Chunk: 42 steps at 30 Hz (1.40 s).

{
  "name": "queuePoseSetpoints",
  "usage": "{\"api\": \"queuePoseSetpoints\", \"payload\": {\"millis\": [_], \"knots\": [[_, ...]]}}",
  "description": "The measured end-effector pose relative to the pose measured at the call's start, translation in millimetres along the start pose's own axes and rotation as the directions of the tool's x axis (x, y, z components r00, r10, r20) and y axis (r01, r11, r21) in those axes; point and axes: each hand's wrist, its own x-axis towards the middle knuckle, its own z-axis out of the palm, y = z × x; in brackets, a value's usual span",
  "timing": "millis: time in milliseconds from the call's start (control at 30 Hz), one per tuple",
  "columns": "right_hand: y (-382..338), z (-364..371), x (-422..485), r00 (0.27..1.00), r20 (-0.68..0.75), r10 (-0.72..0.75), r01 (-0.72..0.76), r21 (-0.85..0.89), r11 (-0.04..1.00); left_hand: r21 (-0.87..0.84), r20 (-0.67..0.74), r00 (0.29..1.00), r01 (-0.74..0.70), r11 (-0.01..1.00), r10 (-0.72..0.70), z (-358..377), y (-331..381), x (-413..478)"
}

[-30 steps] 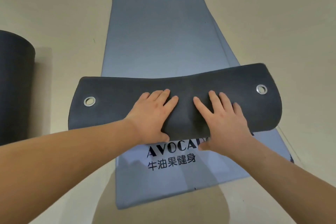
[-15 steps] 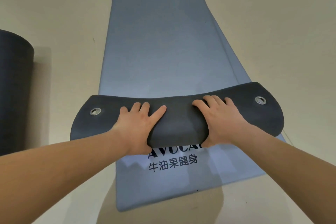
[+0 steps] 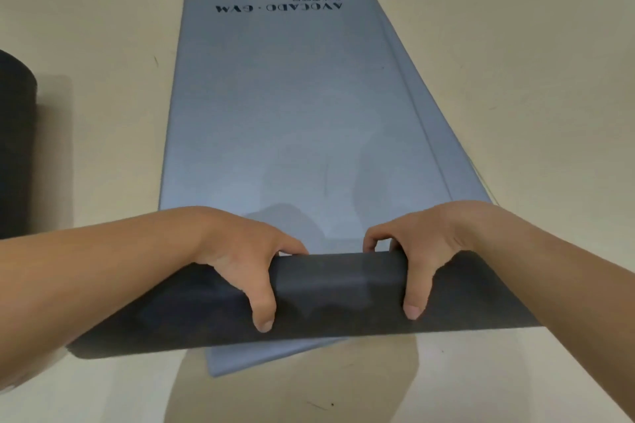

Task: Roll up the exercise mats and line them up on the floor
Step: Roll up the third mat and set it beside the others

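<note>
Head view: I see both hands clamped on the dark grey foam mat roll (image 3: 336, 280).
Left hand (image 3: 240, 257): thumb toward me, fingers beyond.
Right hand (image 3: 426, 251): same hold.
Blue-grey flat mat (image 3: 285, 120): stretching ahead of my grip.

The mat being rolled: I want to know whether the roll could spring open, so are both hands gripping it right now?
Yes, the left hand and right hand both curl over the dark roll, thumbs pressed on its near side.

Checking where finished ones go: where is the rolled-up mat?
In the head view, the rolled-up dark mat lies at the far left edge, on the floor, left of the blue-grey mat.
</note>
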Motion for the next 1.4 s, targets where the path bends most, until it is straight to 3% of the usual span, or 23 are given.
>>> {"api": "queuePoseSetpoints", "payload": {"millis": [100, 167, 233, 300, 333, 367, 433, 567, 633, 700, 767, 900, 1033, 1133, 1233, 1300, 1367, 1400], "knots": [[-0.7, -14.9, 26.6, 1.000, -0.001, -0.012, 0.012, 0.022, 1.000, -0.069, -0.047, 0.999, 0.015, 0.998, -0.018, 4.0, -19.5, 6.2], [4.6, -29.1, 38.3, 0.997, -0.079, 0.001, 0.002, 0.037, 0.999, -0.059, -0.210, 0.975, 0.060, 0.996, -0.071, -2.3, -31.6, 3.9], [12.0, -42.6, 42.2, 0.975, -0.222, 0.029, -0.022, 0.033, 0.999, 0.061, -0.469, 0.877, 0.156, 0.986, -0.110, -9.2, -38.2, -1.7], [18.0, -53.2, 46.0, 0.902, -0.429, 0.056, -0.047, 0.031, 0.998, 0.150, -0.698, 0.712, 0.257, 0.955, -0.082, -11.1, -39.3, -7.8], [18.9, -56.2, 47.9, 0.850, -0.522, 0.068, -0.066, 0.023, 0.998, 0.195, -0.756, 0.653, 0.299, 0.934, -0.051, -9.6, -38.1, -10.1], [18.3, -57.8, 50.1, 0.802, -0.592, 0.079, -0.093, 0.007, 0.996, 0.252, -0.770, 0.637, 0.320, 0.913, -0.011, -5.6, -36.1, -11.7], [13.1, -57.7, 55.4, 0.748, -0.656, 0.097, -0.157, -0.034, 0.987, 0.326, -0.719, 0.695, 0.324, 0.888, 0.010, 9.0, -29.8, -12.0], [-19.9, -47.3, 52.3, 0.688, -0.724, 0.047, -0.275, -0.200, 0.940, 0.409, -0.554, 0.818, 0.432, 0.804, -0.158, 52.8, -23.5, 5.8], [-41.1, -35.0, 35.6, 0.689, -0.724, -0.031, -0.216, -0.246, 0.945, 0.409, -0.575, 0.800, 0.463, 0.786, -0.171, 63.6, -29.7, 16.4], [-59.9, -18.8, 18.2, 0.769, -0.636, -0.064, -0.070, -0.183, 0.981, 0.407, -0.614, 0.775, 0.473, 0.781, -0.150, 63.2, -39.9, 25.1], [-73.7, 2.6, 17.1, 0.834, -0.549, -0.062, -0.081, -0.231, 0.969, 0.442, -0.635, 0.763, 0.487, 0.754, -0.120, 59.3, -47.5, 31.7], [-72.1, 43.6, 50.8, 0.765, -0.640, -0.074, -0.300, -0.455, 0.838, 0.512, -0.628, 0.777, 0.456, 0.728, -0.045, 43.5, -52.0, 35.6], [-54.0, 33.0, 49.3, 0.695, -0.695, -0.186, -0.254, -0.479, 0.840, 0.530, -0.579, 0.815, 0.384, 0.756, -0.008, 15.8, -46.8, 16.7], [-50.3, 15.0, 28.2, 0.755, -0.629, -0.185, -0.191, -0.481, 0.856, 0.545, -0.527, 0.850, 0.323, 0.774, 0.016, 9.7, -27.1, 3.8], [-39.7, 4.1, 2.3, 0.866, -0.479, -0.140, -0.091, -0.428, 0.899, 0.452, -0.417, 0.909, 0.180, 0.874, 0.029, 11.8, -5.1, -5.0], [-34.2, 0.4, -13.8, 0.932, -0.355, -0.076, -0.025, -0.272, 0.962, 0.275, -0.281, 0.959, 0.101, 0.956, -0.021, 9.5, 0.1, -7.6], [-32.7, 0.2, -22.5, 0.946, -0.318, -0.061, 0.010, -0.159, 0.987, 0.082, -0.134, 0.988, 0.091, 0.993, -0.079, 5.9, -7.7, -4.4], [-34.0, 0.7, -24.0, 0.921, -0.382, -0.078, 0.009, -0.179, 0.984, 0.000, -0.096, 0.991, 0.089, 0.996, -0.089, 4.1, -16.2, -1.5]]}}
